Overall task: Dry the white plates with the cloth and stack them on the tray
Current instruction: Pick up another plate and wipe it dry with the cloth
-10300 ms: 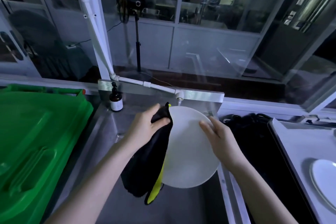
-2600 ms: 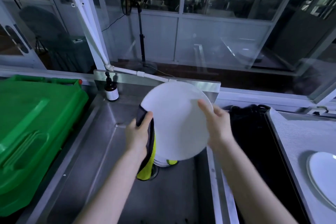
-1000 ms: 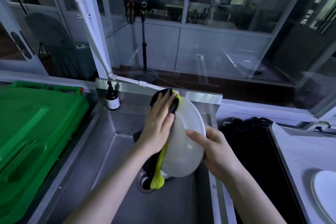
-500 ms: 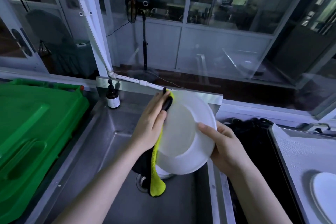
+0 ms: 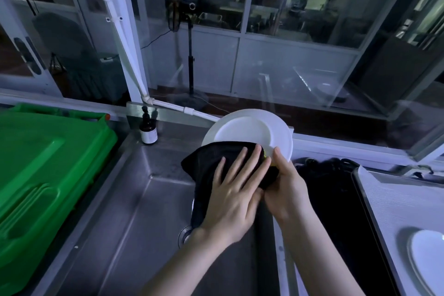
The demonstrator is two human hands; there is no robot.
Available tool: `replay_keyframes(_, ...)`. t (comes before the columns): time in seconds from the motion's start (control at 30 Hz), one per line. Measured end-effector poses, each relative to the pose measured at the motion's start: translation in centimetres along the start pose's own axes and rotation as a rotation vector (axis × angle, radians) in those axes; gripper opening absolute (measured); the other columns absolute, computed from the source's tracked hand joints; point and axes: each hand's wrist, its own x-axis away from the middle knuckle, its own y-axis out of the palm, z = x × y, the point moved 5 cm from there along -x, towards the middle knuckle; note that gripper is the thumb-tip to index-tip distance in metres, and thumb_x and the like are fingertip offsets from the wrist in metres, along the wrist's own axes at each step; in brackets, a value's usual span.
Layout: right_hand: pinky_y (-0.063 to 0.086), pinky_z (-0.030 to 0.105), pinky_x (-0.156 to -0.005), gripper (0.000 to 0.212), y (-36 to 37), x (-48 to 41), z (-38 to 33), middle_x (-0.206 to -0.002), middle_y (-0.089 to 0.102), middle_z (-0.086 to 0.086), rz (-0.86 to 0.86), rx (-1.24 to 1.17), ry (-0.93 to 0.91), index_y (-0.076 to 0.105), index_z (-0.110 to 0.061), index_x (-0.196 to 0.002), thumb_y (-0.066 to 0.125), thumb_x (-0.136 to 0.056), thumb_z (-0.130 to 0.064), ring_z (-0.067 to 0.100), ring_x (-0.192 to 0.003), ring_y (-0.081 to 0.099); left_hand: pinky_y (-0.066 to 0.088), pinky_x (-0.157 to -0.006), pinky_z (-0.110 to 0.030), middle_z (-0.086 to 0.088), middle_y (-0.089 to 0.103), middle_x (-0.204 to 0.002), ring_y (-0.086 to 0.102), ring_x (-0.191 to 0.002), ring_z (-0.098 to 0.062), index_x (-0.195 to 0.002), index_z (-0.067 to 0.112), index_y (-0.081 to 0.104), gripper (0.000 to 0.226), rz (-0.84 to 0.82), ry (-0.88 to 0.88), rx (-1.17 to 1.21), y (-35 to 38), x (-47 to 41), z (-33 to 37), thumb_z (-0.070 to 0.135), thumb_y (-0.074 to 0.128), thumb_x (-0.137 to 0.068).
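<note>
White plate (image 5: 249,127): hangs tilted over the rear right corner of the sink (image 5: 120,199), face up, borne by the hands alone and touching no part of the basin; judged to be kept there so that any drip falls into the basin and not onto the tray. Left hand (image 5: 235,190): lies flat, fingers straight and slightly spread, pressing the black cloth (image 5: 206,166) onto the near half of the plate's face; grips nothing, spreads the pressure broadly, as suits wiping. Cloth: covers that near half, hangs below the near rim toward the drain (image 5: 185,235), shows a sliver of yellow beside the right thumb. Right hand (image 5: 286,185): clamps the plate's near right rim, thumb on top; fingers hidden beneath, presumably bracing the underside against the left hand's push. Far half of the face: lies bare of cloth; drying judged under way, not finished. Tray (image 5: 389,199): stands right of the sink beyond a dark mat (image 5: 336,199); bears a second plate (image 5: 427,259) at its near right corner, cut off by the frame, judged the start of the stack. Brown bottle (image 5: 149,130): stands at the sink's rear left corner, well apart from the work.
</note>
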Motion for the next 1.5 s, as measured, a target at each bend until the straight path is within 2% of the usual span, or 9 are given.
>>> replay_keyframes(0.2,0.047,0.047,-0.106,0.049,-0.4,0.4,-2.3,-0.130,0.065,0.019,0.030,0.095,-0.049,0.053,-0.007,-0.137,0.052,-0.094,-0.032,0.032,-0.122,0.062,0.021,-0.118,-0.050,0.006,0.023,-0.162,0.014,-0.152,-0.020,-0.151,0.021,0.035,0.051,0.079,-0.068,0.154,-1.2,-0.1,-3.5,0.024,0.028,-0.101)
replay_keyframes(0.33,0.049,0.044,-0.105,0.047,-0.4,0.6,-1.5,-0.131,0.064,0.019,0.012,0.042,-0.032,0.053,-0.005,-0.137,0.050,-0.098,-0.030,0.029,-0.121,0.062,0.017,-0.120,-0.050,0.007,0.026,-0.161,0.015,-0.151,-0.018,-0.152,0.021,0.036,0.052,0.020,-0.004,0.076,-1.7,-0.5,-2.0,0.024,0.031,-0.100)
replay_keyframes(0.47,0.033,0.048,-0.117,0.044,-0.1,1.0,0.2,-0.137,0.060,0.019,-0.031,0.048,0.022,0.056,-0.003,-0.137,0.045,-0.102,-0.028,0.030,-0.131,0.055,0.019,-0.120,-0.043,0.008,0.019,-0.163,0.013,-0.151,-0.010,-0.156,0.026,0.023,0.056,-0.100,0.047,-0.043,-1.4,-2.3,-1.3,0.032,0.029,-0.101)
replay_keyframes(0.63,0.041,0.050,-0.111,0.036,-0.3,1.6,0.6,-0.128,0.066,0.020,-0.052,0.144,0.035,0.065,-0.006,-0.126,0.048,-0.101,-0.024,0.035,-0.122,0.061,0.005,-0.123,-0.039,0.015,-0.002,-0.163,-0.006,-0.150,-0.002,-0.155,0.033,0.005,0.057,-0.190,-0.062,0.074,-1.6,-4.8,-4.8,0.043,0.013,-0.099)
replay_keyframes(0.9,0.046,0.048,-0.108,0.040,-0.6,1.7,-1.2,-0.129,0.065,0.020,-0.050,0.139,-0.016,0.061,-0.005,-0.131,0.049,-0.099,-0.025,0.034,-0.122,0.062,0.002,-0.122,-0.044,0.015,0.007,-0.164,0.000,-0.151,-0.007,-0.156,0.031,0.017,0.056,-0.148,-0.035,0.035,-2.4,-1.7,-2.8,0.035,0.021,-0.101)
replay_keyframes(1.13,0.049,0.046,-0.102,0.038,-0.3,2.2,-0.2,-0.128,0.066,0.020,-0.045,0.176,0.009,0.064,-0.007,-0.127,0.051,-0.097,-0.024,0.033,-0.118,0.064,-0.003,-0.123,-0.040,0.020,-0.013,-0.162,-0.015,-0.148,-0.001,-0.154,0.037,-0.006,0.058,-0.261,-0.008,0.020,-2.3,-4.6,-3.4,0.045,0.008,-0.098)
replay_keyframes(1.27,0.052,0.047,-0.100,0.038,-0.7,2.1,-2.3,-0.122,0.068,0.020,-0.014,0.202,-0.052,0.063,-0.003,-0.125,0.053,-0.095,-0.023,0.035,-0.116,0.065,0.000,-0.123,-0.048,0.017,-0.011,-0.162,-0.015,-0.148,-0.002,-0.155,0.033,-0.001,0.060,-0.220,-0.102,0.033,-2.4,-3.9,-5.3,0.045,0.011,-0.098)
replay_keyframes(1.37,0.053,0.045,-0.098,0.037,-1.0,2.1,-2.9,-0.123,0.068,0.021,-0.004,0.190,-0.063,0.062,-0.003,-0.128,0.051,-0.098,-0.023,0.035,-0.116,0.065,-0.005,-0.121,-0.049,0.016,-0.009,-0.164,-0.011,-0.150,-0.006,-0.157,0.031,0.002,0.059,-0.216,-0.041,0.002,-1.9,-1.8,-3.1,0.038,0.016,-0.100)
replay_keyframes(1.5,0.051,0.044,-0.099,0.034,-1.2,2.4,-1.7,-0.123,0.068,0.019,-0.019,0.196,-0.022,0.066,-0.006,-0.125,0.050,-0.099,-0.021,0.032,-0.116,0.065,-0.006,-0.121,-0.050,0.019,-0.018,-0.162,-0.016,-0.149,-0.007,-0.155,0.034,-0.008,0.060,-0.260,-0.004,0.024,-1.2,-1.8,-0.9,0.038,0.013,-0.099)
